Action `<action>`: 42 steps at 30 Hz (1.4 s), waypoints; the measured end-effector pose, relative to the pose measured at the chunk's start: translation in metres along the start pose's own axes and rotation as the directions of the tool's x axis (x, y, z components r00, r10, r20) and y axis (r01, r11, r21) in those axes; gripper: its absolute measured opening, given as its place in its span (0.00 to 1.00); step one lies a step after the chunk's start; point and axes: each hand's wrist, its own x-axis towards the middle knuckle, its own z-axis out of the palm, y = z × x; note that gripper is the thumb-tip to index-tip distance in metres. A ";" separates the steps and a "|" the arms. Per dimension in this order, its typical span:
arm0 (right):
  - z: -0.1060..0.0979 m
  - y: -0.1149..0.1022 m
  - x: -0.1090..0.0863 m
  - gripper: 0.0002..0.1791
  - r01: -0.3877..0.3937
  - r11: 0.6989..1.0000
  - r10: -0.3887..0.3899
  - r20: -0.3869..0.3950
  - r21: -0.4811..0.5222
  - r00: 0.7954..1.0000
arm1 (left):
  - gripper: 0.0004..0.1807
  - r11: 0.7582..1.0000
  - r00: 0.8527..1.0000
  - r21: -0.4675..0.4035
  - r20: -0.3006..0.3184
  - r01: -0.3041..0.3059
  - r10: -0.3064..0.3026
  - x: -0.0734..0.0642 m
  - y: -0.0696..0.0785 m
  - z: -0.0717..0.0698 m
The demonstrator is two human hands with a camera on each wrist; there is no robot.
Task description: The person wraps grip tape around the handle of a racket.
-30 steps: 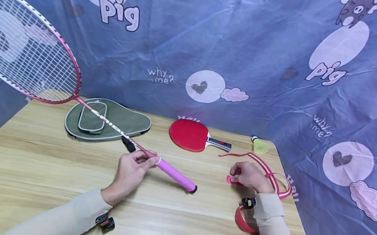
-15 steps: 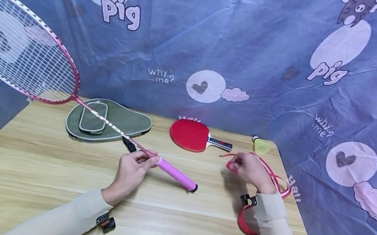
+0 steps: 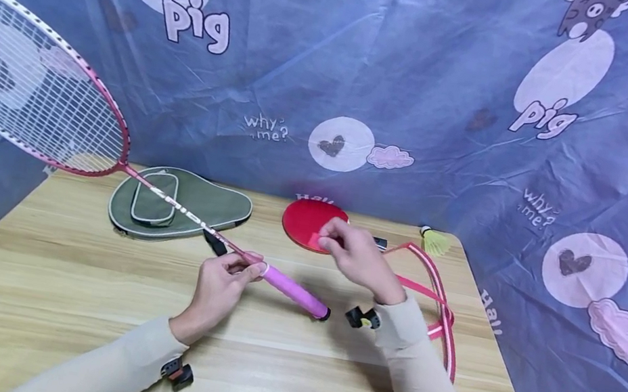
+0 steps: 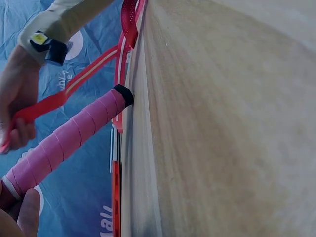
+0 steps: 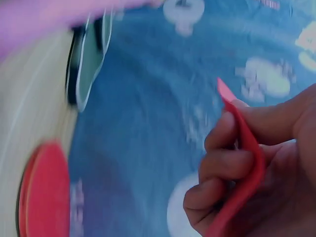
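Observation:
My left hand [image 3: 219, 290] pinches a badminton racket [image 3: 295, 292] where its shaft meets the pink wrapped handle. The racket head, white and pink, rises to the left, and the black butt cap points right. My right hand [image 3: 362, 262] pinches one end of a red grip tape [image 5: 249, 143] between thumb and fingers, beyond and right of the butt cap in the head view. Its tip sticks out past the fingertips. From that hand the tape runs back in loops onto the right side of the table, a pale stripe along its middle.
At the back of the wooden table [image 3: 260, 379] lie a green paddle case [image 3: 217, 201] and a red table tennis paddle [image 3: 304, 218], its handle partly hidden by the right hand. A yellow shuttlecock [image 3: 434, 242] lies at the back right corner. Printed blue fabric [image 3: 285, 68] encloses the table.
My right hand has lifted the tape end and carried it left, over the paddle in the head view. The tape's loops have shifted on the table. My left hand and the racket stay nearly still.

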 end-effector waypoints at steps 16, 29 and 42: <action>0.050 -0.028 0.024 0.04 0.042 0.999 -0.041 0.116 -0.009 0.992 | 0.08 1.000 0.999 0.020 0.038 -0.016 0.015 0.003 -0.002 -0.001; 0.053 -0.032 0.026 0.03 0.178 0.981 -0.160 0.192 -0.082 0.968 | 0.10 0.993 0.996 0.102 0.072 -0.057 0.050 0.003 0.003 -0.003; 0.056 -0.034 0.026 0.02 0.174 0.983 -0.161 0.177 -0.060 0.971 | 0.10 0.994 0.983 -0.025 0.155 0.102 -0.097 0.002 0.009 -0.002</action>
